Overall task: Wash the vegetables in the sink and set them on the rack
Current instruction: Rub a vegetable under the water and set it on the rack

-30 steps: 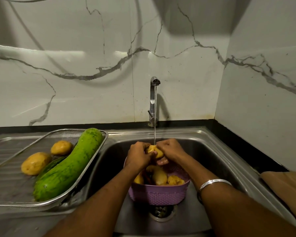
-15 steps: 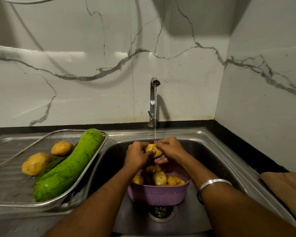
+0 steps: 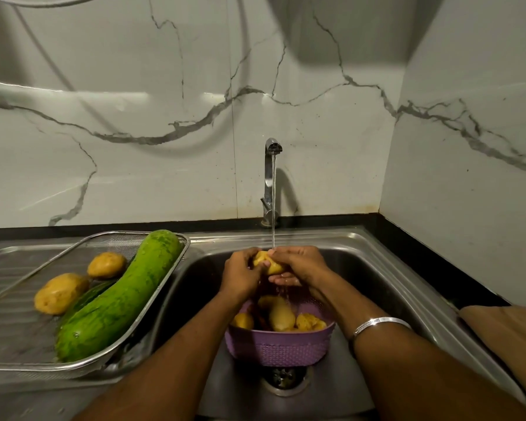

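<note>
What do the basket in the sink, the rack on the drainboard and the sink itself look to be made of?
Purple basket: likely moulded plastic, matte, with a woven-look pattern on its wall.
Rack: metal, probably stainless steel, with a shiny wire rim and fine mesh.
Sink: stainless steel by its look, brushed grey with soft reflections, wet.

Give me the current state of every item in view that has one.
Chrome tap: running.
Yellow potato under the stream: gripped by left hand and right hand.
Purple plastic basket: in the steel sink, holding potatoes.
Wire mesh rack: holds a long green gourd and two potatoes.
Sink drain: open.
</note>
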Demonstrator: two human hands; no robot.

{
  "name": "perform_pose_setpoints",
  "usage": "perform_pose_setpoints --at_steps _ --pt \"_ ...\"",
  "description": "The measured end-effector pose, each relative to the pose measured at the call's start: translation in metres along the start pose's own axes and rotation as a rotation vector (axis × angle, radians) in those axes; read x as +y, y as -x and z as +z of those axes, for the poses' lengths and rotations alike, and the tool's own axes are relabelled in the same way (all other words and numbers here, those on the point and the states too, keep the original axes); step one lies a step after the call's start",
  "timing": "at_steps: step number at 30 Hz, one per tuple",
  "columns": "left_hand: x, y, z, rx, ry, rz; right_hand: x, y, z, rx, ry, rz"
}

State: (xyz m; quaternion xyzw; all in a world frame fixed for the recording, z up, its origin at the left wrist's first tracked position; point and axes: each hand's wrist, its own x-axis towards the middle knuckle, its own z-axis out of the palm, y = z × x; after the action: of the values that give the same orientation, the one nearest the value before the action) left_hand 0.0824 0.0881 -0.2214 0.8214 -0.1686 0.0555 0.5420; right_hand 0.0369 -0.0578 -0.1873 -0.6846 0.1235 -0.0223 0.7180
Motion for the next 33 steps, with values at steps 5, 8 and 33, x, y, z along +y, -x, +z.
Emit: perform_pose_setpoints --at_steps 5,8,33 --pt "-0.005 -0.002 0.0 -0.019 0.032 -0.032 0.002 -0.006 -0.001 0.012 0.024 -0.009" --pt "-0.002 0.0 0.0 -0.012 0.049 -0.027 0.001 -0.008 -0.003 -0.008 -0.008 0.018" --pt "0.008 0.014 -0.004 -0.103 -0.43 0.09 0.003 -0.008 -0.003 0.09 0.406 -0.1"
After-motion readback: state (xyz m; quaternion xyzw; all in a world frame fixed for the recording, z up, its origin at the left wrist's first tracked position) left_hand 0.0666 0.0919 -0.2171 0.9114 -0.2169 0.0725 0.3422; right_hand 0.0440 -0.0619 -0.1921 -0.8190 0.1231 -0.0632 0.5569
